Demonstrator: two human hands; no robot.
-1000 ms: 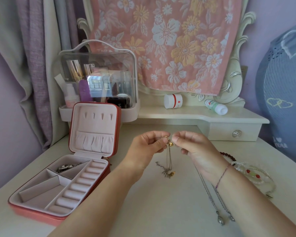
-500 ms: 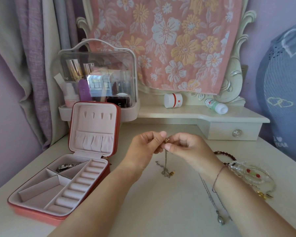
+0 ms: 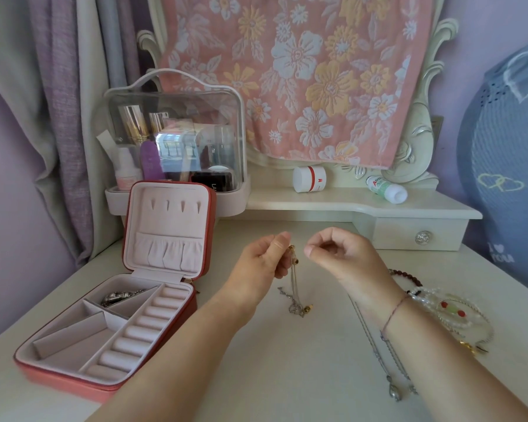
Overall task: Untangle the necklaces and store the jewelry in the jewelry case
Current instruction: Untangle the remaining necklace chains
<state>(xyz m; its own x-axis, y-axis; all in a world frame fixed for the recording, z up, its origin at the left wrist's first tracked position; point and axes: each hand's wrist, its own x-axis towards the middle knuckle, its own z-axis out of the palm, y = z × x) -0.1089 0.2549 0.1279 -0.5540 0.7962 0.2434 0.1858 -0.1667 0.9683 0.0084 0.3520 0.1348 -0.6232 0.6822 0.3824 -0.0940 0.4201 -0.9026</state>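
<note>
Near right, a silver necklace (image 3: 394,389) lies on the desk (image 3: 256,376) under the right forearm; an arm sweep could drag it. The open jewelry case (image 3: 67,339) sits left. Left hand (image 3: 261,263) fingers pinch the tangled necklaces (image 3: 297,309) at the clasp, tail touching the desk; a hard pull would likely tighten the knot. Right hand (image 3: 340,252) fingers are curled, thumb on forefinger; whether they hold a strand cannot be told. Half a second earlier both hands met at the clasp; now they stand apart
</note>
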